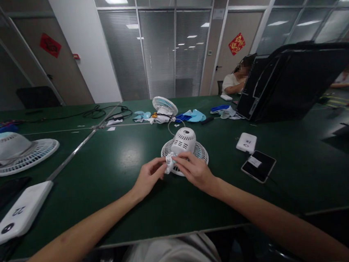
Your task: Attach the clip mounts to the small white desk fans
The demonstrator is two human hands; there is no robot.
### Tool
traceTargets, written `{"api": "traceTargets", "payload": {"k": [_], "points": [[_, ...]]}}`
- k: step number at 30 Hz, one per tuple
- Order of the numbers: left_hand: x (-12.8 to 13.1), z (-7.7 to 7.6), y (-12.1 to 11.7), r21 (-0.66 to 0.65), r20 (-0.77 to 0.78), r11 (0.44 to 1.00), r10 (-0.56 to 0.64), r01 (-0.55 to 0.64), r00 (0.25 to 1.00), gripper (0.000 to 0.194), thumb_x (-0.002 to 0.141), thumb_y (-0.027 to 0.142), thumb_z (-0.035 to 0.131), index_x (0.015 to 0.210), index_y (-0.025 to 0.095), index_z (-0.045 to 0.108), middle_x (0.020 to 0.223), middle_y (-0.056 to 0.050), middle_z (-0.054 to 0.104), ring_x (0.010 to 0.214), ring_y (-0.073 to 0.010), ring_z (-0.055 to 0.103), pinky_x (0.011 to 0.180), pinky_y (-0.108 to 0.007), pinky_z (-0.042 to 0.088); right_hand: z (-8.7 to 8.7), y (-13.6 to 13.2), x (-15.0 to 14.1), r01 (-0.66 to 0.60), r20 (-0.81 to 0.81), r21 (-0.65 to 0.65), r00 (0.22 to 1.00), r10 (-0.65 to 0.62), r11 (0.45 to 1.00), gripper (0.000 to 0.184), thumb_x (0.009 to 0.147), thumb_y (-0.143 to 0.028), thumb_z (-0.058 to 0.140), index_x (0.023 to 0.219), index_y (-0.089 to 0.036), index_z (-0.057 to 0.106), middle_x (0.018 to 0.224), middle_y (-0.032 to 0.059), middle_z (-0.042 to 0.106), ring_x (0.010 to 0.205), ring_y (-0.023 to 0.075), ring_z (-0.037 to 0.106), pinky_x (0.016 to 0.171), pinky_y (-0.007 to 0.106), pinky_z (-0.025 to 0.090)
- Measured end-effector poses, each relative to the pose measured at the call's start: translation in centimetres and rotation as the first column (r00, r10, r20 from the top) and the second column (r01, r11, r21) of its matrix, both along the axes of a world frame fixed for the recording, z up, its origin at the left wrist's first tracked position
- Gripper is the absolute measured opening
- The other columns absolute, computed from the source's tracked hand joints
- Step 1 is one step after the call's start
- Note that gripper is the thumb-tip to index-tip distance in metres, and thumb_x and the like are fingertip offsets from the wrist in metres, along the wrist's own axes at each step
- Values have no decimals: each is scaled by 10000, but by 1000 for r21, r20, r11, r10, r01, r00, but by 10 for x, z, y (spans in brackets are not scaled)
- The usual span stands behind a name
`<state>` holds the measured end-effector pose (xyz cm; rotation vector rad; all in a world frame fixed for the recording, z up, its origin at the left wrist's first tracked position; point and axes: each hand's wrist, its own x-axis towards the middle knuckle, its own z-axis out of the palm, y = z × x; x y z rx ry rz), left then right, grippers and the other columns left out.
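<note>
A small white fan [185,139] lies face down on the green table [109,153], its round grille [201,153] against the surface and its vented motor housing upward. Just in front of the housing, a crumpled white tissue-like piece [169,162] is pinched between both my hands. My left hand [150,174] grips it from the left with thumb and fingers together. From the right, my right hand [197,172] holds its other side, the fingers partly covering the grille. Whether the white piece touches the fan cannot be made out.
Another fan [164,107] stands behind among blue and light-blue pieces [193,116]. At left are a larger fan [25,151] and a white power bank [20,211]. To the right lie a white device [246,142], a phone [258,166] and a big black case [293,82]. A person [234,82] sits beyond.
</note>
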<state>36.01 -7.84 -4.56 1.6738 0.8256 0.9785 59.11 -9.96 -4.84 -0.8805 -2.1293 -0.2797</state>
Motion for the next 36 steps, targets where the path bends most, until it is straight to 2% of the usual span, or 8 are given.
{"api": "traceTargets", "payload": {"k": [3, 7, 10, 13, 16, 19, 25, 36], "points": [[-1, 0, 1, -10, 22, 1000, 12, -12, 1000, 434, 947, 458, 608, 1233, 141, 684, 834, -42, 674, 710, -163, 586, 714, -289, 501, 1, 0, 2, -5, 9, -9, 1000, 5, 1000, 470, 1001, -168, 553, 1463, -238, 511, 1216, 118, 647, 1052, 239, 680, 876, 363, 611], [-1, -4, 2, -5, 8, 1000, -7, 7, 1000, 407, 950, 442, 609, 1246, 170, 674, 980, -66, 704, 753, -170, 603, 706, -286, 508, 1, 1, 5, -29, -16, -24, 999, 29, 999, 451, 1001, -175, 563, 1448, -220, 525, 1218, 122, 657, 1076, 245, 678, 906, 384, 602], [-1, -5, 2, 42, -20, 999, 2, -1, 1000, 393, 947, 439, 603, 1237, 183, 673, 1064, -81, 709, 802, -190, 629, 715, -296, 520, 0, 3, 5, -48, -56, -15, 997, 47, 999, 422, 1002, -194, 575, 1422, -229, 549, 1178, 111, 674, 1053, 239, 687, 906, 388, 604], [-1, -5, 2, 124, -79, 992, 13, -3, 997, 433, 889, 425, 684, 1251, 190, 655, 1131, -88, 693, 867, -207, 645, 767, -314, 530, -1, 5, 4, -55, -77, -17, 996, 53, 998, 395, 1003, -206, 583, 1397, -231, 571, 1154, 103, 683, 1042, 235, 693, 903, 389, 608], [-1, -3, 1, 169, -132, 986, 21, 1, 991, 491, 843, 423, 742, 1263, 191, 640, 1136, -87, 684, 873, -206, 646, 792, -324, 533, 0, 4, 2, -47, -85, -27, 995, 44, 999, 361, 1004, -212, 584, 1364, -233, 594, 1163, 100, 677, 1062, 234, 687, 921, 392, 605], [0, -2, 0, 183, -146, 983, 36, -8, 989, 472, 862, 433, 722, 1259, 190, 641, 1119, -83, 683, 854, -197, 642, 787, -321, 531, 1, 3, 2, -40, -74, -19, 997, 39, 999, 353, 1004, -204, 578, 1354, -246, 601, 1201, 99, 666, 1101, 237, 677, 949, 392, 598], [0, -2, 0, 223, -171, 975, 48, -9, 984, 458, 870, 433, 716, 1254, 193, 648, 1095, -76, 679, 818, -184, 626, 744, -302, 519, 4, 2, 5, -78, -1, -1, 997, 78, 997, 464, 986, -142, 560, 1436, -251, 525, 1276, 100, 650, 1146, 236, 661, 963, 394, 587], [-1, -1, -1, 242, -178, 970, 38, 6, 983, 447, 889, 438, 709, 1260, 200, 637, 1072, -56, 660, 806, -168, 613, 740, -297, 517, 6, 2, 5, -78, -17, -17, 997, 78, 997, 436, 989, -160, 577, 1416, -238, 533, 1240, 91, 680, 1107, 222, 677, 942, 377, 587]]}}
